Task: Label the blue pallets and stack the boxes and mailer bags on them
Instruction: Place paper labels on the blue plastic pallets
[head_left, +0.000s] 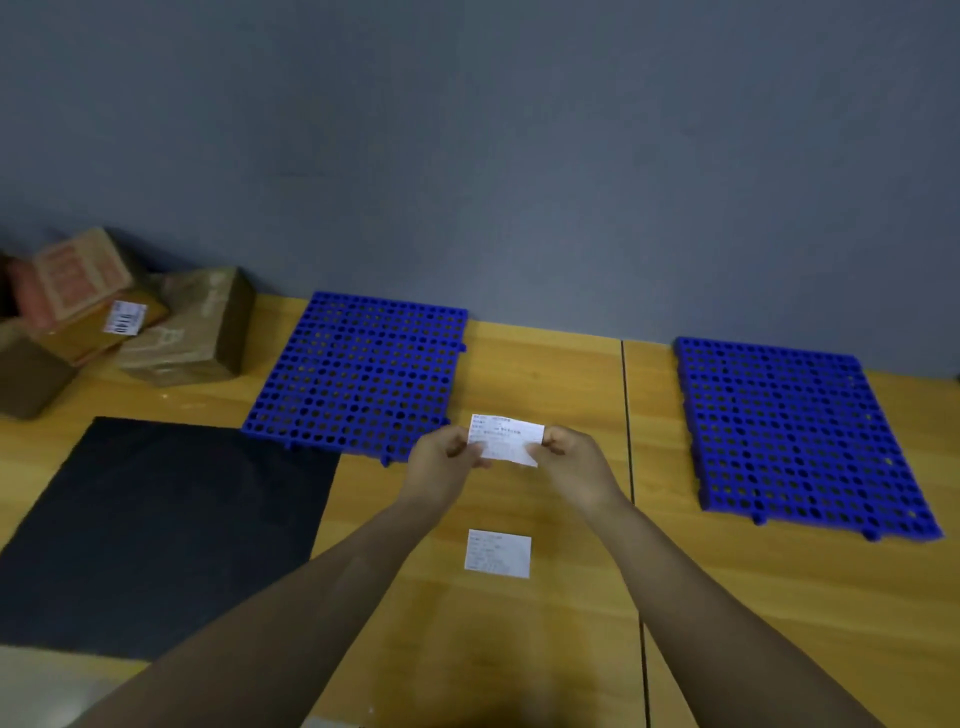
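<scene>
Head view: fingers of the left hand (444, 460) and right hand (574, 460) pinch the short ends of a white paper label (506, 441), long axis left to right above the wooden table (545, 374), its small print too blurred to read. A second label (498, 553) lies flat nearer. Beyond lie 2 square blue plastic grids with round holes, the left pallet (358, 374) and right pallet (795, 436), plus a black mat (156, 530) and brown cardboard boxes (192, 327) at left.

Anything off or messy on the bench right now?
Only the cardboard boxes at the far left of the table: loosely heaped, the red-printed box on top tilted against the others. The left pallet and right pallet lie flat; nothing spilled.
</scene>
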